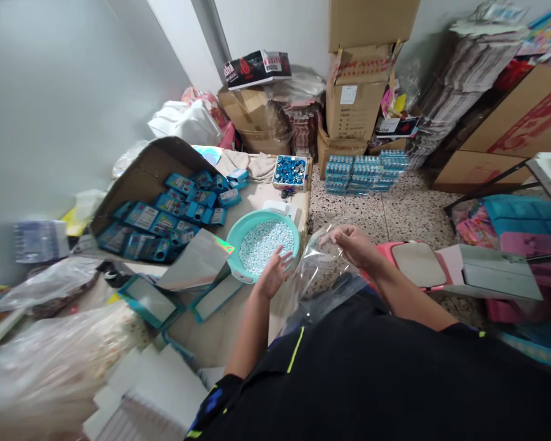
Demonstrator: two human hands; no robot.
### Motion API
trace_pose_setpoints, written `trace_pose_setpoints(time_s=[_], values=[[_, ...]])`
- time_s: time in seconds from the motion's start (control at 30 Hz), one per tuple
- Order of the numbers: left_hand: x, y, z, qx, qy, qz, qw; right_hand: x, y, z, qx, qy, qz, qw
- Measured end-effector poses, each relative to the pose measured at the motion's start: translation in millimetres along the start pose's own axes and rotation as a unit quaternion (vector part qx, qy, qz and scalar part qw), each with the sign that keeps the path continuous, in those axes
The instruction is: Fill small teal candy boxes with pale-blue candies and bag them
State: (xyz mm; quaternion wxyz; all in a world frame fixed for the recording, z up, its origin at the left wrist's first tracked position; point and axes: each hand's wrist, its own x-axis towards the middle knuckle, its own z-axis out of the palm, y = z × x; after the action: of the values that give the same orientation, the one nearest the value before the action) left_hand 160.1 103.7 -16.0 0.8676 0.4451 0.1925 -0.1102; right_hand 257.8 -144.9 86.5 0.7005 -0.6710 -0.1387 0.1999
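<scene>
My right hand (352,245) is closed on the edge of a clear plastic bag (310,275), which hangs down in front of my dark shirt. Fingers apart, my left hand (274,272) is at the near rim of a turquoise basin (239,228); whether it touches the rim or the bag I cannot tell. Many small pale beads (261,245) fill the bottom of the basin, which rests on a low table (252,196).
Left of the basin, a tipped cardboard carton (133,165) holds several small blue boxes (165,220). A tray of blue pieces (290,170) sits at the table's far corner. Wrapped blue packs (365,173) stand on the speckled floor. A pink chair (417,264) is at my right.
</scene>
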Motion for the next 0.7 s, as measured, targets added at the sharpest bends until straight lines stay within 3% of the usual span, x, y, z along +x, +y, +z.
trace_pose_setpoints(time_s=[0.07,0.13,0.2,0.3,0.47,0.57,0.63,0.7], values=[[-8.7,-7.0,1.6,-0.019,-0.106,-0.081,0.991,2.7,1.3,9.2,-0.009,-0.041,-0.009,0.999],[-17.5,-10.3,1.9,-0.024,-0.155,-0.101,0.982,6.4,2.7,13.2,-0.049,-0.057,-0.026,0.997],[-24.9,-9.7,0.8,-0.028,-0.124,-0.051,0.991,9.9,4.2,12.4,-0.096,-0.044,-0.034,0.994],[-31.6,-3.7,-2.8,-0.01,-0.004,0.064,0.998,12.2,7.5,8.4,-0.128,-0.023,-0.007,0.991],[-36.2,15.5,-15.4,0.101,0.172,0.146,0.969,8.7,14.9,10.2,-0.057,-0.124,0.084,0.987],[-43.6,32.9,-24.6,0.152,0.152,0.159,0.964,11.8,18.8,13.6,-0.028,-0.144,0.099,0.984],[-49.6,43.0,-29.8,0.158,0.101,0.147,0.971,17.8,21.9,15.4,-0.067,-0.105,0.089,0.988],[-54.0,48.1,-34.2,0.158,0.09,0.167,0.969,24.5,25.8,18.2,-0.124,-0.06,0.077,0.988]])
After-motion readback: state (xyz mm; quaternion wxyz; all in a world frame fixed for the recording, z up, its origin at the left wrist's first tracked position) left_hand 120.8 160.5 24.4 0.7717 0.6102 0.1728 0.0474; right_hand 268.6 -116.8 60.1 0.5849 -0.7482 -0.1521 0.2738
